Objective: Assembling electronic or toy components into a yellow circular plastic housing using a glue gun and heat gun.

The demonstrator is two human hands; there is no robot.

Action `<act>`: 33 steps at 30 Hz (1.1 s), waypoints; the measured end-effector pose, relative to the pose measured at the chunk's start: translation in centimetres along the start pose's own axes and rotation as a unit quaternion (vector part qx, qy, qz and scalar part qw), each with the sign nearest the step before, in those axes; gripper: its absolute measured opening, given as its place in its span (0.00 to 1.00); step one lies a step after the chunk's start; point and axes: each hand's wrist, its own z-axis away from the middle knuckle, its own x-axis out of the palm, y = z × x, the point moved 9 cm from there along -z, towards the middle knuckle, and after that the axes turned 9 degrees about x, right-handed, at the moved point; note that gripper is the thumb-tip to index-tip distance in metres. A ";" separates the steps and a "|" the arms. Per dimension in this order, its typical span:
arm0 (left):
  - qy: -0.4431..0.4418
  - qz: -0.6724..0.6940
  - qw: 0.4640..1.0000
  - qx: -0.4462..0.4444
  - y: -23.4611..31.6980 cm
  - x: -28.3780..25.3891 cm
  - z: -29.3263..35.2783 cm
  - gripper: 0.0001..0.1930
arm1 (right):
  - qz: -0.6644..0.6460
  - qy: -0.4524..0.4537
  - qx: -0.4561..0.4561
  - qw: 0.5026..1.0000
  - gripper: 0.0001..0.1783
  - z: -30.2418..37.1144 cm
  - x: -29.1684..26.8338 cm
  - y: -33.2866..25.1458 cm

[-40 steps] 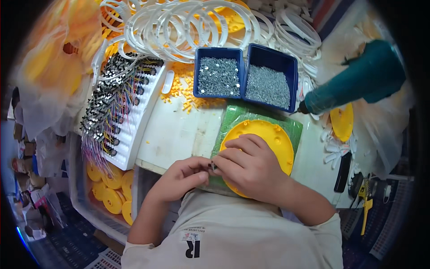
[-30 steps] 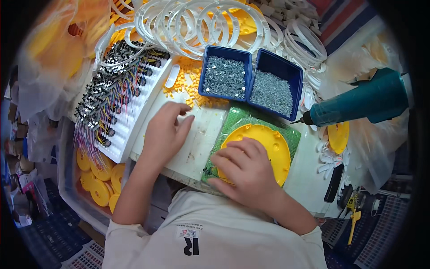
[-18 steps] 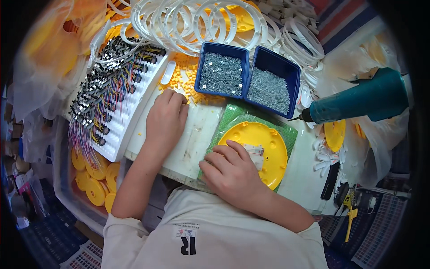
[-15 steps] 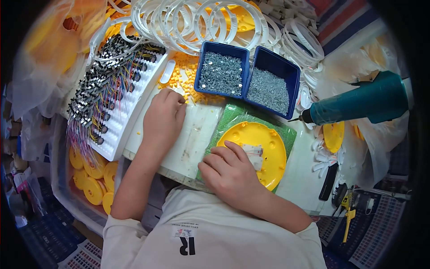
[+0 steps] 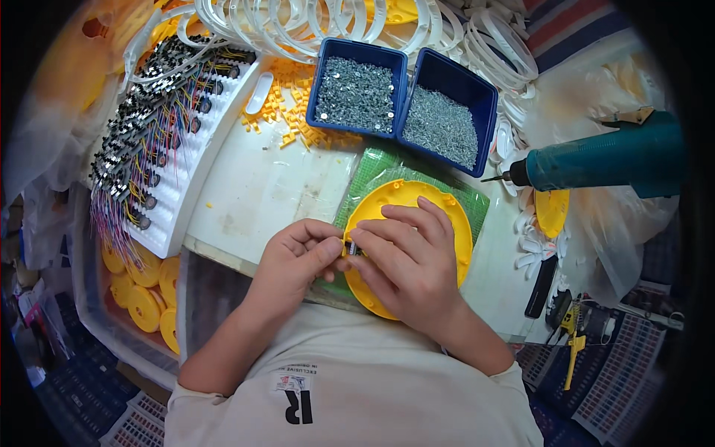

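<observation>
Head view. The right hand (image 5: 417, 270), curved above a yellow disc (image 5: 462, 237), grips a small dark part (image 5: 352, 247) at its fingertips. The left hand (image 5: 296, 259) meets it from the left, thumb and fingers drawn together; whether these grip anything cannot be told. The disc lies beneath the right hand on a green mat (image 5: 477, 208); a teal power driver (image 5: 596, 161) lies to that hand's right.
</observation>
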 end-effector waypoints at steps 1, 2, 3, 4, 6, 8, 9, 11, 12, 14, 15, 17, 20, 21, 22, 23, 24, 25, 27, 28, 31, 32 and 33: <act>-0.004 0.002 1.000 -0.003 -0.1 0.0 -0.1 0.10 | -0.001 0.002 0.002 1.000 0.17 0.0 0.0 0.1; -0.008 0.004 1.000 -0.006 -0.2 0.0 -0.2 0.10 | -0.001 0.005 0.004 1.000 0.17 0.0 0.0 0.2; -0.007 0.004 1.000 -0.006 -0.2 0.0 -0.3 0.10 | -0.002 0.004 0.004 1.000 0.17 0.0 0.0 0.4; -0.019 -0.002 1.000 -0.001 -0.2 0.2 -0.5 0.09 | -0.013 0.002 0.006 1.000 0.17 0.1 -0.1 0.5; -0.032 -0.008 0.999 0.003 -0.2 0.3 -0.5 0.09 | -0.024 -0.001 0.010 1.000 0.18 0.2 0.0 0.8; -0.048 -0.020 0.998 0.023 0.1 0.5 -0.6 0.09 | -0.094 -0.026 0.030 0.995 0.18 0.3 0.4 1.5; -0.048 -0.021 0.998 0.022 0.2 0.9 -0.4 0.09 | -0.094 -0.025 0.032 0.995 0.18 0.3 0.5 1.5; -0.002 -0.076 0.996 0.052 0.9 1.1 0.1 0.08 | -0.095 -0.014 0.028 0.995 0.18 0.4 0.3 1.4; -0.003 -0.075 0.996 0.052 0.6 1.3 0.2 0.08 | -0.095 -0.014 0.029 0.995 0.18 0.5 0.3 1.5; 0.003 -0.081 0.986 0.147 1.9 1.5 0.3 0.07 | -0.092 -0.009 0.004 0.996 0.22 0.6 0.2 1.4; 0.002 -0.081 0.986 0.148 2.4 1.4 0.2 0.07 | -0.092 -0.009 0.004 0.996 0.22 0.2 -0.2 1.3; -0.058 -0.485 0.754 0.440 8.1 4.7 1.9 0.10 | -0.137 -0.042 0.072 0.987 0.24 -0.8 -0.3 2.6; -0.146 -0.539 0.675 0.482 8.7 6.9 2.5 0.15 | -0.209 -0.105 0.114 0.965 0.27 -0.8 0.5 3.0; -0.147 -0.538 0.677 0.481 8.5 6.8 2.7 0.15 | -0.208 -0.106 0.116 0.965 0.27 -0.8 0.3 3.1; -0.128 -0.537 0.706 0.444 8.1 6.2 2.2 0.14 | -0.194 -0.130 0.097 0.968 0.28 -0.9 0.4 2.9; -0.108 -0.534 0.734 0.405 7.7 5.5 1.7 0.14 | -0.179 -0.153 0.079 0.969 0.29 -0.8 0.7 2.7; -0.106 -0.534 0.735 0.405 7.7 5.6 1.9 0.14 | -0.179 -0.155 0.078 0.969 0.29 -0.9 0.7 2.8; -0.086 -0.435 0.855 0.270 6.3 3.9 0.9 0.13 | -0.158 -0.135 0.035 0.978 0.28 -0.9 0.2 2.1; -0.062 -0.315 0.939 0.122 3.9 2.5 0.4 0.12 | -0.092 -0.106 -0.017 0.990 0.24 -0.6 -0.1 0.9; -0.059 -0.278 0.955 0.084 3.2 2.2 0.3 0.12 | -0.091 -0.107 -0.016 0.990 0.24 -0.3 0.4 0.9; -0.042 -0.230 0.970 0.067 2.4 1.8 0.2 0.11 | -0.068 -0.068 -0.018 0.995 0.22 0.2 0.8 1.2; -0.027 -0.223 0.970 0.089 2.7 1.6 0.2 0.11 | -0.055 -0.053 -0.007 0.997 0.21 0.0 0.6 1.5; -0.026 -0.222 0.971 0.088 2.6 1.6 0.1 0.11 | -0.042 -0.038 0.003 0.998 0.20 -0.1 0.5 1.7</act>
